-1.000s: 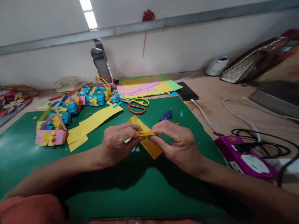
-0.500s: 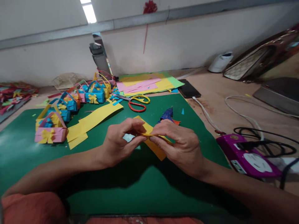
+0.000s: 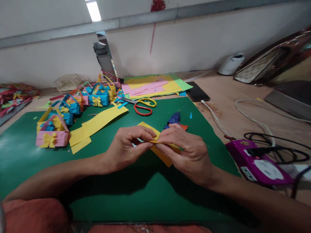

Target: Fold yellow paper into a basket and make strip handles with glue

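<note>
My left hand [image 3: 130, 145] and right hand [image 3: 187, 150] pinch one half-hidden yellow paper [image 3: 163, 156]; at one o'clock, one part-covered glue gun [image 3: 174, 118].

The green surface [image 3: 116, 200] looks smooth, glossy toward its left edge. Matt paper makes up the folded yellow piece [image 3: 164, 157] and the baskets [image 3: 68, 118] along the far edge, where scissors [image 3: 136, 102] pair metal blades [image 3: 129, 100] with smooth plastic handles [image 3: 143, 115]. Beside the right edge, the purple power strip [image 3: 250, 157] is glossy plastic.

Both forearms [image 3: 70, 171] slant inward, the left hand [image 3: 126, 147] and right hand [image 3: 187, 150] pinching close together, fingers [image 3: 139, 132] curled.
</note>
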`<state>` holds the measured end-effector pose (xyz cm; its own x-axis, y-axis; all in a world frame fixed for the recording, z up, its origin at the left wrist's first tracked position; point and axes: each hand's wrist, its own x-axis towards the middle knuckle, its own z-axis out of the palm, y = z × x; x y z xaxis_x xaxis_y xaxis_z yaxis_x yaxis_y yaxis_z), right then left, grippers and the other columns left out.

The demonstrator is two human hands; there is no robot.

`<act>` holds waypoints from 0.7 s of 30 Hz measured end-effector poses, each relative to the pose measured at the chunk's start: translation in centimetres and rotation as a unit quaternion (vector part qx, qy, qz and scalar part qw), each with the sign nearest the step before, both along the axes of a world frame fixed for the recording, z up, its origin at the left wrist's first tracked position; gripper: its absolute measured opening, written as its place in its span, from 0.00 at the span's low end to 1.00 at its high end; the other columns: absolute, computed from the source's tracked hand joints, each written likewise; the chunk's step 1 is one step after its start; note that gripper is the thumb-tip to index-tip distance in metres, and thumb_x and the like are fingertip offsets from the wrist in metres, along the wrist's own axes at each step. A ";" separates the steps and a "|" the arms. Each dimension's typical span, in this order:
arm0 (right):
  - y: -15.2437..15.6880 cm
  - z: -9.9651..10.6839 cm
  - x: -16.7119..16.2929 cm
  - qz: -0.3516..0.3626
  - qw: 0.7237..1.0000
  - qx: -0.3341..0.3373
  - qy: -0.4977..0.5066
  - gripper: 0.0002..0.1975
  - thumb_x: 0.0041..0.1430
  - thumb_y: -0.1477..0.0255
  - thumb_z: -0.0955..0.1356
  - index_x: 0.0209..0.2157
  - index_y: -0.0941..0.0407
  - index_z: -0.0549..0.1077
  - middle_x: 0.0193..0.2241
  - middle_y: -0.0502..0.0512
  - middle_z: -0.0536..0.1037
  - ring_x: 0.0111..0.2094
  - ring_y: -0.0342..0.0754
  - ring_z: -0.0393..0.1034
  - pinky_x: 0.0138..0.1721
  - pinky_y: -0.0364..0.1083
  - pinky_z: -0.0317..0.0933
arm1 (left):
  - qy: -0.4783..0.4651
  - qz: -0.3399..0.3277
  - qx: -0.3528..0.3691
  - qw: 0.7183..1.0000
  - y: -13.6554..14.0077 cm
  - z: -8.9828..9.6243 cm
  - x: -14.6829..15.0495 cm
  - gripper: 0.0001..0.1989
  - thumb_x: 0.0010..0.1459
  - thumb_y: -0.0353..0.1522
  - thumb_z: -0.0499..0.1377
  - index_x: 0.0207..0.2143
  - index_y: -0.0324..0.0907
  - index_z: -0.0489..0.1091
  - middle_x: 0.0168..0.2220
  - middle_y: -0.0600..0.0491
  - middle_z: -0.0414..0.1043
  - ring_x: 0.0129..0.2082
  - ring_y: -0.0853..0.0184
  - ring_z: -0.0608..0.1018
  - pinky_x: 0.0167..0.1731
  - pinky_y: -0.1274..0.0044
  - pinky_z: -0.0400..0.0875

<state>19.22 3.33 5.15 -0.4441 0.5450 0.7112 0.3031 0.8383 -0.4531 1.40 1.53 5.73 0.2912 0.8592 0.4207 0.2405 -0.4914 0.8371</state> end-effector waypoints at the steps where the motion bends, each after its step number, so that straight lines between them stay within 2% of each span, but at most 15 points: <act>1: 0.0 0.0 0.0 -0.002 1.000 0.001 0.002 0.04 0.55 0.78 0.68 0.30 0.55 0.72 0.25 0.48 0.78 0.28 0.41 0.71 0.38 0.47 0.59 | -0.006 -0.002 -0.008 1.000 0.0 0.0 0.0 0.03 0.52 0.26 0.60 0.26 0.36 0.72 0.33 0.47 0.77 0.33 0.68 0.78 0.27 0.82 0.73; 12: -0.2 0.2 0.0 -0.026 0.999 -0.015 -0.019 0.05 0.55 0.76 0.67 0.27 0.54 0.71 0.25 0.46 0.77 0.28 0.41 0.71 0.45 0.50 0.55 | -0.038 -0.014 -0.045 0.998 0.0 -0.2 0.0 0.02 0.52 0.27 0.61 0.27 0.37 0.73 0.33 0.47 0.76 0.35 0.67 0.77 0.28 0.81 0.72; 18: -0.5 0.1 0.1 -0.043 0.998 -0.034 0.000 0.03 0.55 0.75 0.67 0.30 0.53 0.68 0.27 0.47 0.77 0.29 0.42 0.71 0.43 0.50 0.58 | -0.049 -0.024 -0.056 0.997 0.0 -0.3 0.0 0.02 0.52 0.27 0.61 0.27 0.36 0.73 0.34 0.47 0.75 0.35 0.67 0.76 0.29 0.80 0.71; 21: -0.4 0.0 0.0 -0.019 0.999 -0.045 0.009 0.04 0.54 0.76 0.67 0.30 0.53 0.68 0.26 0.47 0.76 0.29 0.42 0.70 0.40 0.49 0.59 | -0.055 -0.028 -0.070 0.996 -0.1 -0.4 0.1 0.02 0.52 0.27 0.60 0.27 0.36 0.72 0.34 0.47 0.75 0.35 0.67 0.75 0.30 0.80 0.71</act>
<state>19.23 2.89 5.19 -0.4100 0.6234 0.6658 0.3256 0.7819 -0.5316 1.49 1.47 5.37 0.2986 0.8956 0.3297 0.1193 -0.3777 0.9182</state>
